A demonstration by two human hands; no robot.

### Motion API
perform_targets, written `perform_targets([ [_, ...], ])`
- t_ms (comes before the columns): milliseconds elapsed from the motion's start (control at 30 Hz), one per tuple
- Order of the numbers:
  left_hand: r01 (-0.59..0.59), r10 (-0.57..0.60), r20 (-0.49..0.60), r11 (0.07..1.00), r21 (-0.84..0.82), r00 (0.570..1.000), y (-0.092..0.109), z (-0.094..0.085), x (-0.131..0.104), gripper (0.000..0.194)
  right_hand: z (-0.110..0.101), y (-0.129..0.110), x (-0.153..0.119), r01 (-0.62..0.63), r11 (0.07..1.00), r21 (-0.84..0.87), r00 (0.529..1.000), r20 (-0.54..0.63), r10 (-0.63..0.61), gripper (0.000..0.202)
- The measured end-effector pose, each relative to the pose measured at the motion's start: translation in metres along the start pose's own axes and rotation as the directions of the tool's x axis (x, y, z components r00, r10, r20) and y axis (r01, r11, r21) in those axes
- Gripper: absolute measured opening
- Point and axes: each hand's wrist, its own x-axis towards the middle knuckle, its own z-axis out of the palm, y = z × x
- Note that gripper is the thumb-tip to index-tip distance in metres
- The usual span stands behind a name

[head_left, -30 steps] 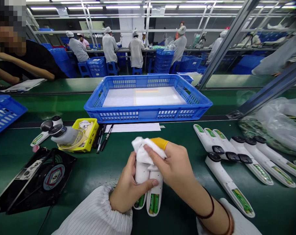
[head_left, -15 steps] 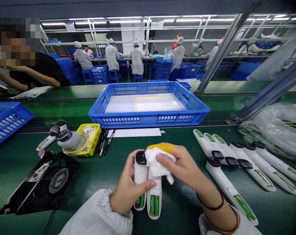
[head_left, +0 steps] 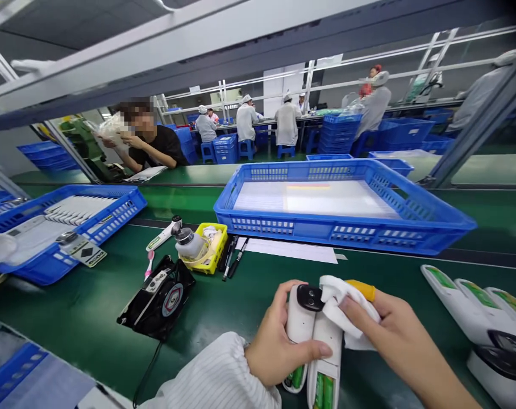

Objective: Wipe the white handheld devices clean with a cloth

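**White cloth on the right-hand handset, wipe in progress**

Left hand point(head_left: 279, 346) has its fingers point(head_left: 313, 352) curled shut round two white handsets point(head_left: 315, 335) held side by side, thumb across the front, other fingers behind. Battery ends with green cells point toward the wrist; the heads point away, past the fingertips. Only the left handset's black head point(head_left: 309, 296) is bare.

Right hand point(head_left: 394, 335) pinches a white cloth point(head_left: 345, 309), fingers closed on it, a yellow cot on one finger point(head_left: 362, 289). Cloth is pressed over the head of the right-hand handset, just right of the left thumb tip.

Read: this is the wipe step, working on the top of the pair. Next move probably needs the cloth drawn down the body toward the battery end, or across to the bare black head, while the left grip keeps both units from twisting.

Further right of the right fingers, more handsets point(head_left: 475, 307) lie on the green counter point(head_left: 91, 318). Beyond the fingertips: a blue crate point(head_left: 343, 230). Left of the left hand: a black fan point(head_left: 159, 298), a yellow tray point(head_left: 207, 250), pens point(head_left: 232, 261).
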Motion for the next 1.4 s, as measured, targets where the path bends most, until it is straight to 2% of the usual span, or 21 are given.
perform_targets([
  [67,0.017,-0.016,0.013,0.999,-0.030,1.000,0.000,0.001,0.000,0.070,0.000,-0.001,-0.001,0.016,0.999,-0.028,1.000,-0.020,-0.016,0.037],
  [200,0.018,-0.018,-0.003,0.999,-0.032,1.000,-0.002,0.001,0.001,0.071,0.001,0.001,0.002,0.065,0.998,0.024,0.995,0.073,-0.067,0.031],
  [333,0.074,-0.073,0.026,0.997,-0.036,0.997,-0.003,0.003,0.000,0.073,0.000,0.014,0.009,0.096,0.995,0.041,0.993,-0.076,-0.093,0.042],
  [400,0.089,-0.087,0.042,0.995,-0.051,0.995,-0.002,0.005,-0.002,0.072,-0.003,0.020,0.011,0.148,0.979,0.140,0.979,-0.159,-0.125,0.046],
  [467,0.102,-0.100,0.034,0.994,-0.042,0.994,-0.001,0.006,-0.003,0.071,-0.007,0.022,0.011,0.250,0.937,0.245,0.960,-0.192,-0.206,0.047],
  [533,0.119,-0.119,0.016,0.993,-0.013,0.993,-0.001,0.007,-0.004,0.071,-0.010,0.019,0.009,0.346,0.900,0.265,0.938,-0.122,-0.324,0.046],
  [600,0.131,-0.131,-0.010,0.991,0.021,0.991,-0.002,0.009,-0.005,0.072,-0.007,0.012,0.005,0.407,0.902,0.144,0.906,0.065,-0.419,0.037],
  [667,0.120,-0.118,-0.032,0.991,0.062,0.992,-0.002,0.010,-0.007,0.069,-0.001,0.005,0.001,0.438,0.898,-0.044,0.879,0.229,-0.418,0.028],
  [700,0.120,-0.118,-0.031,0.989,0.084,0.993,-0.002,0.010,-0.008,0.067,0.002,0.003,0.000,0.427,0.898,-0.111,0.887,0.244,-0.392,0.024],
  [767,0.140,-0.140,-0.006,0.984,0.110,0.990,-0.002,0.011,-0.009,0.067,0.007,0.001,-0.002,0.361,0.922,-0.143,0.926,0.174,-0.336,0.018],
  [833,0.172,-0.175,0.019,0.979,0.108,0.984,0.000,0.011,-0.010,0.072,0.008,0.000,-0.001,0.316,0.941,-0.122,0.947,0.105,-0.304,0.024],
  [933,0.172,-0.173,-0.002,0.979,0.110,0.985,0.003,0.010,-0.009,0.074,0.006,0.001,0.000,0.334,0.940,-0.075,0.928,0.202,-0.314,0.019],
  [1033,0.130,-0.127,-0.029,0.963,0.238,0.992,0.005,0.010,-0.008,0.069,0.008,0.001,0.000,0.263,0.964,0.038,0.929,0.260,-0.263,0.015],
  [1133,0.117,-0.116,-0.025,0.921,0.371,0.993,0.007,0.010,-0.008,0.062,0.018,0.002,-0.001,0.146,0.988,0.052,0.983,0.101,-0.151,0.029],
  [1200,0.137,-0.140,-0.020,0.913,0.385,0.990,0.008,0.010,-0.009,0.062,0.022,0.005,-0.001,0.127,0.991,0.043,0.992,-0.026,-0.126,0.038],
  [1233,0.147,-0.150,-0.020,0.916,0.373,0.989,0.009,0.010,-0.009,0.062,0.023,0.006,0.000,0.136,0.989,0.060,0.990,-0.048,-0.134,0.038],
  [1300,0.158,-0.161,-0.016,0.943,0.293,0.987,0.010,0.010,-0.008,0.067,0.018,0.008,0.002,0.212,0.972,0.098,0.977,0.002,-0.213,0.029],
  [1367,0.172,-0.173,-0.011,0.969,0.176,0.985,0.013,0.010,-0.008,0.069,0.012,0.009,0.003,0.348,0.936,0.056,0.927,0.125,-0.353,0.018],
  [1400,0.177,-0.178,-0.006,0.976,0.123,0.984,0.014,0.011,-0.007,0.068,0.009,0.009,0.003,0.430,0.903,-0.007,0.889,0.179,-0.422,0.019],
])
